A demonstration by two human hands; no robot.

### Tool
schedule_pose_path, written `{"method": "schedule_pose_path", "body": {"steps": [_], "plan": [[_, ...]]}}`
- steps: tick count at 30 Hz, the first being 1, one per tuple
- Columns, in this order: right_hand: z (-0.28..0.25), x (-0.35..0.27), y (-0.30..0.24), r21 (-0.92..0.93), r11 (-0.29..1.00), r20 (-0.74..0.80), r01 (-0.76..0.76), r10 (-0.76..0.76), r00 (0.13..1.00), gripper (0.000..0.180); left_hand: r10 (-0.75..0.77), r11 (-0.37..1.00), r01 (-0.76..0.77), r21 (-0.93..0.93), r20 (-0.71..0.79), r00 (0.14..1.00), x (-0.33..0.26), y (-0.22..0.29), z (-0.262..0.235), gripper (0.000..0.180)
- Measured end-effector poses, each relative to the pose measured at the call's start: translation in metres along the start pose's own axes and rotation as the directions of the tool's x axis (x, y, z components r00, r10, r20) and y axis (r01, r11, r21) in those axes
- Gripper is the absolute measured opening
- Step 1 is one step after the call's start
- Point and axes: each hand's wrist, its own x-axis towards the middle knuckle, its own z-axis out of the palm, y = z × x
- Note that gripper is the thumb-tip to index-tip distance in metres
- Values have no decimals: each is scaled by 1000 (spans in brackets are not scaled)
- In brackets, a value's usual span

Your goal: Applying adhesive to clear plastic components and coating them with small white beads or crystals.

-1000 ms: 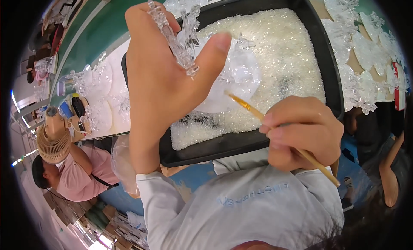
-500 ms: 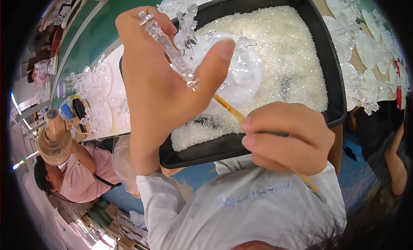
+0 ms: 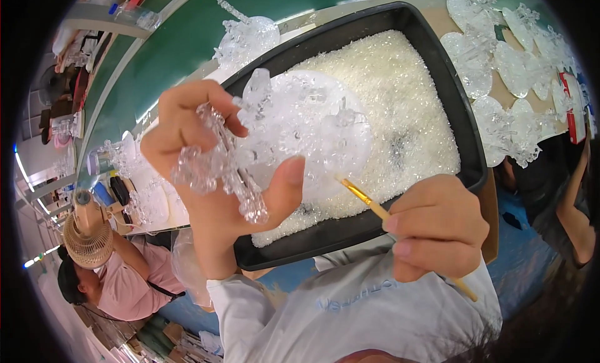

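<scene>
My left hand (image 3: 209,207) is closed around a clear plastic ornament with branching, knobbly figures and a round, frosted disc base (image 3: 347,144). The ornament is tilted, its disc over the black tray (image 3: 470,138) filled with glittery white flakes (image 3: 419,94). Between the thumb and fingers of my right hand (image 3: 437,225) is a thin paintbrush (image 3: 376,208) with a yellow-gold ferrule and a wooden handle. Its bristle tip is at the disc's lower edge; whether it touches I cannot tell.
Several similar clear ornaments (image 3: 512,69) crowd the table at right. Another ornament (image 3: 250,41) stands beyond the tray, and more (image 3: 150,203) lie at left. A brown fan (image 3: 87,228) stands left, near a person in pink (image 3: 134,269). Someone in dark clothing (image 3: 550,194) is at right.
My left hand has turned and moved lower left, tilting the ornament so more of its figures and disc show. My right hand has shifted down and right with the paintbrush.
</scene>
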Motion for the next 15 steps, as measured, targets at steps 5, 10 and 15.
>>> {"method": "schedule_pose_path", "body": {"steps": [5,10,15], "plan": [[-1,4,0,-35,999,67,2,1,998,16,84,992,-94,-79,-118,989,7,2,1,64],[-2,4,-1,-13,999,29,-43,43,999,20,86,994,-91,-59,-87,993,2,15,6,61],[5,5,-2,-24,979,-19,-204,204,979,25,54,998,-54,-22,-12,998,-1,35,9,64]]}}
